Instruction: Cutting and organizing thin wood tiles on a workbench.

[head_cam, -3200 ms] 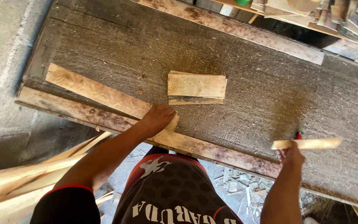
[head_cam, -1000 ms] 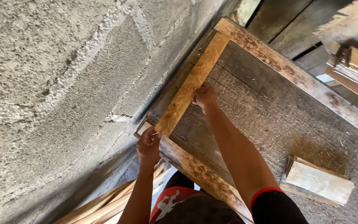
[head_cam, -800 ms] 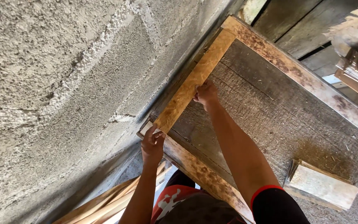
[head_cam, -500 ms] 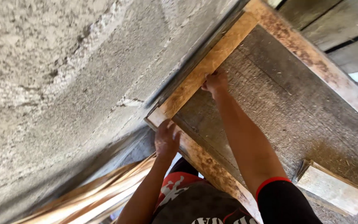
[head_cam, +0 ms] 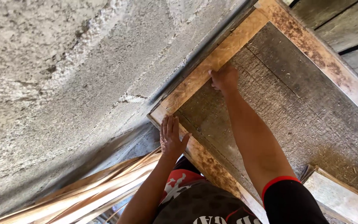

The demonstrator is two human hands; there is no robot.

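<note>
– Rough concrete wall [head_cam: 63,70] on the left, grey weathered tabletop [head_cam: 286,112] close beside it. What lies between them?

– One pale wood strip [head_cam: 224,54], flat along the tabletop's wall-side edge. Its near end meets the edge board [head_cam: 212,166] that runs along the person's side, and the two form a corner.

– And the hands?

– Both are on the strip and neither grips it. The left hand [head_cam: 171,139] lies open, fingers straight and together, palm down over that near corner. The right hand [head_cam: 224,78] is further along, fingers curled, knuckles against the strip's inner side where it meets the tabletop. It closes on nothing that I can see.

– So which step is this?

– I judge it to be seating: the strip is being pressed flush to the edge and squared at the corner. No fastener or tool shows.

– What would a next move call for?

– Steady pressure at both points, so that the strip does not creep toward the wall gap, and one hand freed without the corner opening.

– Anything else nearby?

– A stained board [head_cam: 324,54] along the far edge, a pale block [head_cam: 338,199] on the tabletop by the right elbow, well apart from the strip, and thin slats [head_cam: 96,195] bundled low by the wall.
</note>
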